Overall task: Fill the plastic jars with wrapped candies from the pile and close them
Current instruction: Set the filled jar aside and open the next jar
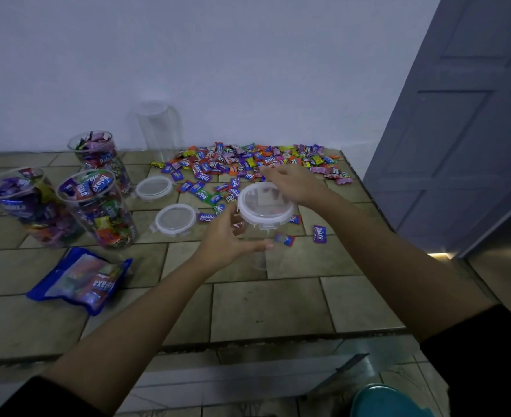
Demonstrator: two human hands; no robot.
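Five clear plastic jars stand on a tiled table [278, 305] in the head view. Three at the left are uncapped and filled nearly to the rim with wrapped candies: the rear filled jar [98, 155], the left filled jar [16, 203] and the near filled jar [98, 206]. An empty jar [158, 127] stands at the back by the wall. The fifth, the held jar [260, 260], stands at mid-table just in front of the candy pile [248, 161] and carries a white-rimmed lid [266, 203]. A far loose lid [154, 188] and a near loose lid [174, 219] lie flat between the filled jars and the held jar. A blue candy bag [80, 281] lies at front left. A stray candy [319, 234] lies to the right of the held jar.

Grip: the left hand [227, 236] curls fingers and thumb round the held jar's wall just below the lid. The right hand [290, 182] is at the lid's far right rim, fingers loosely extended and apart, with nothing plainly held. Whether it touches the lid cannot be told.

Obscured: the empty jar's outline is faint, and the held jar's lower wall is nearly invisible. Pink shapes show through the lid, inside or behind the jar, undetermined. Dark sleeves and a teal object [389, 401] are cut off at the lower edge.
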